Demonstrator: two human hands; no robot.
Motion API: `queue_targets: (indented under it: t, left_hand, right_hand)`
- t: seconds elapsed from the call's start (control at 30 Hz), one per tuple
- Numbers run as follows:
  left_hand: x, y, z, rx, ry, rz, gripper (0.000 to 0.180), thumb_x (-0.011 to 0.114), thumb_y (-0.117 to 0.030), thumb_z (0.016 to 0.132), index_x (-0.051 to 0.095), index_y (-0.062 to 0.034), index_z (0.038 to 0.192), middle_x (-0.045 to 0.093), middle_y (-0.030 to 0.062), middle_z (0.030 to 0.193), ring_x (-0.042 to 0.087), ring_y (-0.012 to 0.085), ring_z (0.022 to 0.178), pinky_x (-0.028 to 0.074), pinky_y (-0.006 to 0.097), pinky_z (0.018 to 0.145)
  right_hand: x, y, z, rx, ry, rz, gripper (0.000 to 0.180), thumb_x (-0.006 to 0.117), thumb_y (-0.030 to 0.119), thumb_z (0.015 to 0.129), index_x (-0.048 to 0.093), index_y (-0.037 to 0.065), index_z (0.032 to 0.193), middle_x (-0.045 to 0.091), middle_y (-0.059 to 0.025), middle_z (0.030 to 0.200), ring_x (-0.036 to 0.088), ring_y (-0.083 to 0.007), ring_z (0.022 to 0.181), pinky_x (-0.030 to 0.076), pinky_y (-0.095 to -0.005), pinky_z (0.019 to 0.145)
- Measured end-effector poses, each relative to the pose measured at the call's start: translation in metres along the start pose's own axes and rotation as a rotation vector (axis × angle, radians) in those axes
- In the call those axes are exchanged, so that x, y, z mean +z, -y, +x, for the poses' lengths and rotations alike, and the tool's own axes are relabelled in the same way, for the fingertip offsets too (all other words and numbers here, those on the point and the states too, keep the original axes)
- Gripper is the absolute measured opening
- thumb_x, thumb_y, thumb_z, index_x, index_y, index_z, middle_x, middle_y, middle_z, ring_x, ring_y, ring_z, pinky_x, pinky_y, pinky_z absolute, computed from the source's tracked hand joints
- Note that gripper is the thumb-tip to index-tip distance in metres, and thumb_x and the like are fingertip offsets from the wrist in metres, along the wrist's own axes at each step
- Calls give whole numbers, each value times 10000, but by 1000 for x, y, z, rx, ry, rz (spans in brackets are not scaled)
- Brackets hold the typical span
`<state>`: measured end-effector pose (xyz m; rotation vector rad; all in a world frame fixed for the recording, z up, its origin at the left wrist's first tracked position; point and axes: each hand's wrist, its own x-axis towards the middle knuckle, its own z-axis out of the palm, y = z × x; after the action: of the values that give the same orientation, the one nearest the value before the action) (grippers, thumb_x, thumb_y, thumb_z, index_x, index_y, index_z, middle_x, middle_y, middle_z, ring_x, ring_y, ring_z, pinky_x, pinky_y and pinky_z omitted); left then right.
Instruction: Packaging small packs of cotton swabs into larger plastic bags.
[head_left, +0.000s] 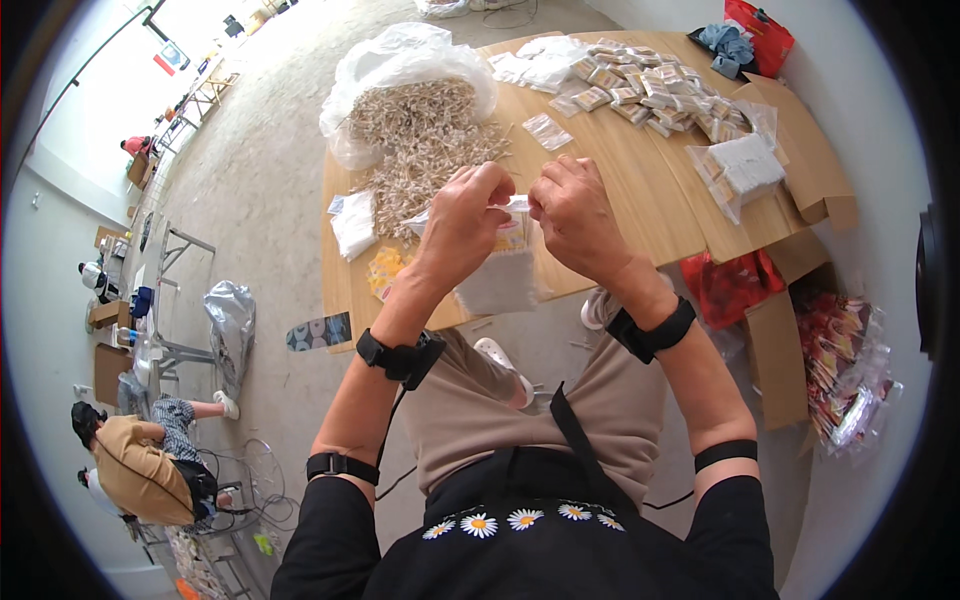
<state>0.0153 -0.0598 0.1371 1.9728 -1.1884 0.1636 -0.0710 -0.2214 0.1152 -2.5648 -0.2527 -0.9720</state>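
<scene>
Pinching a plastic bag [517, 204] between them, the left hand [468, 218] and right hand [580, 215] hover above the wooden table [650, 185].

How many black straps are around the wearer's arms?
4: the left forearm strap, right forearm strap, left elbow strap and right elbow strap. Any under the black sleeves would be hidden.

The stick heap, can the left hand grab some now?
Probably yes: the stick heap lies close by the left hand, and nothing seems to block it. But that hand appears to pinch white plastic, so it may need to let go first.
</scene>
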Motion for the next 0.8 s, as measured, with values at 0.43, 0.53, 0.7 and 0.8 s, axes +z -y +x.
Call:
queue_targets:
  t: [0.43, 0.53, 0.7, 0.8]
  left_hand:
    - [5, 3, 0, -20, 50, -23, 102, 596, 69, 803, 562, 8, 878, 615, 126, 786, 643, 230, 742, 530, 344, 684]
    - [5, 0, 0, -16, 45, -41, 114, 609, 68, 797, 563, 7, 882, 616, 124, 787, 644, 228, 754, 529, 338, 693]
    - [6, -9, 5, 79, 28, -15, 126, 616, 73, 798, 562, 7, 890, 615, 118, 785, 639, 223, 765, 523, 336, 690]
    - [9, -8, 5, 20, 70, -30, 133, 615, 78, 795, 559, 8, 893, 618, 118, 786, 638, 224, 754, 515, 339, 677]
  right_hand:
    - [-5, -2, -3, 45, 35, 5, 33, 589, 51, 782, 621, 47, 784, 602, -107, 851, 569, -303, 943, 398, -436, 866]
    - [-8, -4, -4, 49, 44, 32, 38, 588, 51, 789, 625, 47, 794, 605, -106, 856, 569, -304, 948, 401, -435, 863]
    - [-7, -3, -2, 36, 56, 0, 47, 584, 50, 788, 629, 43, 802, 610, -108, 860, 568, -306, 942, 402, -434, 855]
    - [-4, -1, -1, 13, 43, -57, 54, 582, 49, 787, 633, 45, 804, 608, -109, 855, 568, -307, 938, 401, -433, 855]
